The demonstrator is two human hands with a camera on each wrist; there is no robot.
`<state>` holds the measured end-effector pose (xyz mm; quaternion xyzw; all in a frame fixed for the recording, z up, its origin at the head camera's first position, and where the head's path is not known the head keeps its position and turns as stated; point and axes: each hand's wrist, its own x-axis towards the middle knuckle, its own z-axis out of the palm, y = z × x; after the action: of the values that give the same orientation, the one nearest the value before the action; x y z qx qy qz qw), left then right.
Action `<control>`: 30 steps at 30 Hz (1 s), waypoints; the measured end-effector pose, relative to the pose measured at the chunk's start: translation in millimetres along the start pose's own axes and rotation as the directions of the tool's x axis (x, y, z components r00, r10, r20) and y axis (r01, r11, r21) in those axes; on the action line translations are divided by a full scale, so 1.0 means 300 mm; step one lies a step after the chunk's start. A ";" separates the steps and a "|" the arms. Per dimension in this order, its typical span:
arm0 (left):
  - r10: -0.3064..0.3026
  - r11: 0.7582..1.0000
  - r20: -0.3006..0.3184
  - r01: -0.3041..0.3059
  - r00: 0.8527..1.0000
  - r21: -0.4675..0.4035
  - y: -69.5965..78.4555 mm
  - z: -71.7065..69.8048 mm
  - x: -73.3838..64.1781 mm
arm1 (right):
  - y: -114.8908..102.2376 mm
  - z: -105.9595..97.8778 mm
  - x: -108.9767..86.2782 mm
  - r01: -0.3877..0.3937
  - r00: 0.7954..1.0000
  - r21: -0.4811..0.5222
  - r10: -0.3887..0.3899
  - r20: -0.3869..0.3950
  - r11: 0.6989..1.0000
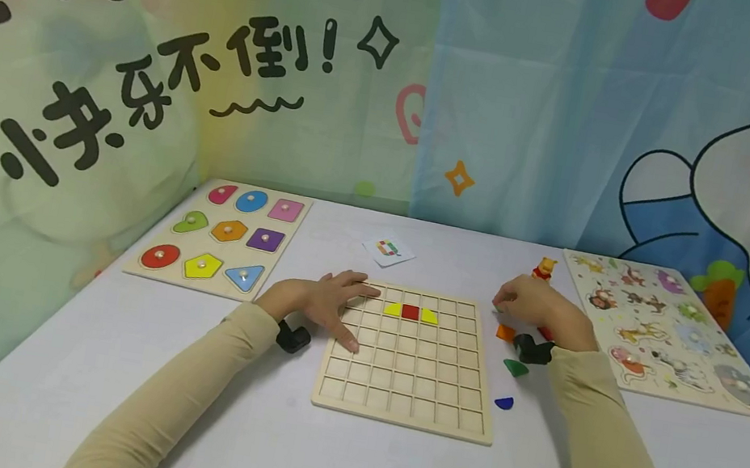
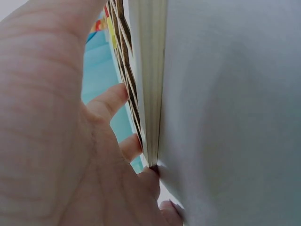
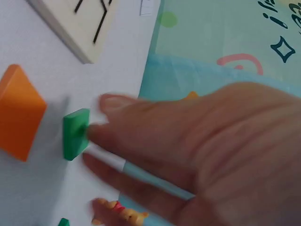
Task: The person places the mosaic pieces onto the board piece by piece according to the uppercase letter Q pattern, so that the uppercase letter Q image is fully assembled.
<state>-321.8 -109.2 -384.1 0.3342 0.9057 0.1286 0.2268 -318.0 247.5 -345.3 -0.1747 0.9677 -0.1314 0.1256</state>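
My left hand (image 1: pixel 332 301) rests spread on the upper left edge of a wooden grid board (image 1: pixel 391 384); in the left wrist view, fingertips (image 2: pixel 117 94) touch its edge. A red square piece (image 1: pixel 410 312) sits in the board's grid between two yellow pieces (image 1: pixel 393 310). Right of the board, my right hand (image 1: pixel 537 302) reaches down to the table. In the right wrist view its blurred fingers meet a small green piece (image 3: pixel 75 135), the thumb standing apart. Close by lie an orange piece (image 3: pixel 21 113), a green triangle (image 1: pixel 515 367) and a blue half-round piece (image 1: pixel 504 403).
A shape puzzle board (image 1: pixel 221 230) lies at the back left, an animal puzzle board (image 1: pixel 679 331) at the right. A pattern card (image 1: pixel 389 250) lies behind the grid board. A small bear figurine (image 1: pixel 544 269) stands beyond my right hand. A red piece (image 1: pixel 546 334) is partly hidden by my wrist.
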 end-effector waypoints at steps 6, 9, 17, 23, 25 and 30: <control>-0.003 1.000 0.006 0.003 1.000 -0.001 0.002 -0.001 0.000 | 0.018 0.032 0.024 -0.066 0.996 -0.068 0.061 -0.070 0.995; -0.003 1.000 0.008 0.003 1.000 -0.001 0.004 -0.003 0.000 | 0.024 0.050 0.031 -0.114 0.992 -0.096 0.109 -0.056 0.989; -0.001 1.000 0.003 0.001 1.000 -0.001 0.006 -0.007 0.005 | 0.021 0.046 0.025 -0.105 0.994 -0.055 0.103 -0.028 0.993; 0.001 1.000 -0.001 -0.001 1.000 0.000 0.001 -0.004 0.007 | 0.015 0.041 0.024 -0.119 0.993 0.032 0.119 -0.005 0.992; 0.003 1.000 0.000 -0.003 1.000 -0.004 0.002 -0.005 0.004 | 0.013 0.040 0.022 -0.112 0.994 0.048 0.112 -0.008 0.993; 0.002 1.000 0.002 -0.002 1.000 -0.013 0.002 -0.003 -0.001 | 0.006 0.041 0.019 -0.051 0.998 0.055 0.053 -0.020 0.997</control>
<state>-321.8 -109.1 -383.1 0.3338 0.9043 0.1345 0.2297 -320.2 244.5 -358.5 -0.1445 0.9693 -0.1562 0.1233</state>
